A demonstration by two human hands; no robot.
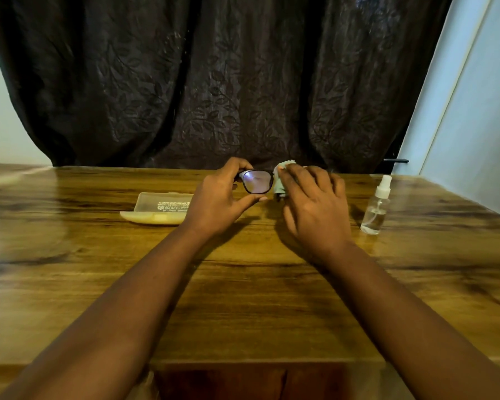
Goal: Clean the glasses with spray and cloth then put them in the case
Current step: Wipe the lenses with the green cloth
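We see two bare forearms entering from 7 and 5 o'clock, with no sleeves, watch or rings on them. The left hand and right hand are ungloved, with short nails.

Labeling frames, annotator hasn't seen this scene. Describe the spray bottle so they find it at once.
On the wooden table, look right of the right hand, which grips a pale green cloth. The spray bottle stands upright there alone: small, clear, white nozzle, unlike the flat cream case lying open on the left.
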